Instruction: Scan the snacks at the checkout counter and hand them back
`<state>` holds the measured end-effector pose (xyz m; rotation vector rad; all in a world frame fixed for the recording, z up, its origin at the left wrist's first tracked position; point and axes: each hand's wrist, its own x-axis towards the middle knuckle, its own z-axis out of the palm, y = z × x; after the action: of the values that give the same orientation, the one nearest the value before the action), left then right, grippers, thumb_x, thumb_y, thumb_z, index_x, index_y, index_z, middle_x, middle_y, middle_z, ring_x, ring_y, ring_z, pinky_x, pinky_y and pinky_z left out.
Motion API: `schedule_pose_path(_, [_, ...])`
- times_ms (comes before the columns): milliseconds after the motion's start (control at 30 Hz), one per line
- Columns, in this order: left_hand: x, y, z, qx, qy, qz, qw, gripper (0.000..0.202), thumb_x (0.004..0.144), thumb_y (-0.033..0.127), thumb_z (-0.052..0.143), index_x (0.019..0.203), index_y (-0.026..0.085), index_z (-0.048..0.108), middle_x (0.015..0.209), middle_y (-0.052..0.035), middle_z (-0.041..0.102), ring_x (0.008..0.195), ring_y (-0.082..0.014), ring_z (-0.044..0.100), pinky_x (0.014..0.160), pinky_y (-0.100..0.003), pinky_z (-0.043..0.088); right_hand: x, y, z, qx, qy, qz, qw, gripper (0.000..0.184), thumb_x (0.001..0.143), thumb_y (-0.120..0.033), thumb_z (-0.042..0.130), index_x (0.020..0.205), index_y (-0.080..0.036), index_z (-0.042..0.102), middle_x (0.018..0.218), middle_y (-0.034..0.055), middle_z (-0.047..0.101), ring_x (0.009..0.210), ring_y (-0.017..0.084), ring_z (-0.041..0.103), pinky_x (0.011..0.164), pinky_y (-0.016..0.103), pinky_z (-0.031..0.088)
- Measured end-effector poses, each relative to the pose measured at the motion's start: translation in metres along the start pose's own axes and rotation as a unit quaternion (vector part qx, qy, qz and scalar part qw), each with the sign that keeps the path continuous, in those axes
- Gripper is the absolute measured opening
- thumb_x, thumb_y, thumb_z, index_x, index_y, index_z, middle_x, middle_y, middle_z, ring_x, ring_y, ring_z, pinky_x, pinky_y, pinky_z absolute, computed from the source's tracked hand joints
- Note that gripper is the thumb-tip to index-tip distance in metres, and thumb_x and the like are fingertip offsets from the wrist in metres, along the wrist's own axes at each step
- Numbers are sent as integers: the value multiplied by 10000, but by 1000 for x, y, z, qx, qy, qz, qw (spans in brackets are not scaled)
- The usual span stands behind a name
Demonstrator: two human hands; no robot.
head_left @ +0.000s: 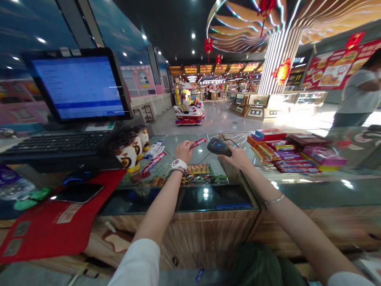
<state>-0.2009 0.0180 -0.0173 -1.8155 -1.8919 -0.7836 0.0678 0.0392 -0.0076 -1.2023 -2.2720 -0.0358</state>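
Observation:
Above the glass counter point(238, 194), my left hand point(183, 151) is closed around one end of a small red-wrapped candy bar point(199, 142), whose other end sticks out to the right. A white watch and a dark band circle that wrist. My right hand point(236, 157) grips the handle of a dark barcode scanner point(218, 146); its head faces left, close to the candy bar but apart from it, with a blue light on top. Left of my left hand, a long red Mentos roll point(153, 164) lies on the glass beside some white packets point(155, 149).
Boxed and wrapped sweets point(285, 153) are piled at the right. A monitor point(79, 89), keyboard point(53, 145), cup-shaped figures point(133, 147) and a phone point(77, 193) on a red mat point(68, 234) occupy the left. A person point(358, 93) stands beyond the counter at the right.

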Motion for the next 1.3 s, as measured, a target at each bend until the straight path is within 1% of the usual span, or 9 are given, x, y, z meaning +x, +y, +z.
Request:
schedule_pose_path(367, [-1,0,0,-2,4,3,1000,266,917,194,592,1158,257,686,1118,-60,677,1038,-245,622,885,-367,455,2,3,6,8,10,-2,1000,436,911,-563,580,1091,-178,675,939,132,764,885,313,721,741,346,510])
schedule_pose_path(467, [0,0,0,-7,7,5,1000,267,920,191,582,1155,256,689,1117,-61,679,1035,-243,626,888,-371,457,3,5,8,16,1,-12,1000,437,911,-541,582,1136,-172,647,964,133,758,902,307,715,743,338,502])
schedule_pose_path(600, [0,2,0,-7,15,9,1000,266,920,195,583,1156,249,693,1111,-64,685,1027,-246,631,880,-371,460,3,8,14,67,-28,-58,996,419,900,-415,577,1234,-164,560,1056,131,728,949,299,693,755,345,505])
schedule_pose_path(733, [0,4,-1,-7,16,21,1000,275,925,198,581,1171,244,694,1125,-61,697,1031,-249,634,896,-373,456,3,9,26,143,-46,-140,979,466,849,-257,537,1299,-152,476,1219,144,635,1089,280,630,924,407,497])
schedule_pose_path(833, [-1,5,-2,-11,22,24,999,275,930,201,575,1175,237,694,1133,-59,708,1042,-247,638,920,-381,451,4,11,35,177,-65,-191,963,494,817,-219,553,1301,-156,476,1223,135,583,1131,270,592,1015,443,462])
schedule_pose_path(1033, [-3,8,-4,-25,38,49,998,246,938,200,563,1140,244,697,1135,-44,731,1060,-234,643,952,-390,434,3,12,49,186,-124,-253,941,511,785,-163,596,1290,-155,518,1221,123,532,1122,254,592,1040,441,463])
schedule_pose_path(1200, [-7,14,-9,-26,55,75,995,222,937,201,570,1104,253,707,1099,-36,748,1018,-221,657,943,-383,437,2,8,53,177,-139,-246,943,516,769,-145,624,1281,-135,558,1205,132,579,1100,252,614,1018,426,480])
schedule_pose_path(1267, [-9,19,-12,-30,67,91,993,208,940,213,574,1089,259,712,1104,-27,752,1014,-217,660,961,-387,433,3,6,50,182,-120,-226,949,476,787,-185,646,1257,-138,584,1195,134,613,1084,255,626,993,424,494])
schedule_pose_path(1300, [-9,22,-13,-32,74,97,992,203,943,219,574,1084,261,713,1111,-24,752,1016,-215,661,973,-389,429,4,5,47,184,-95,-212,955,423,807,-211,645,1222,-145,607,1175,130,633,1070,256,632,980,424,499])
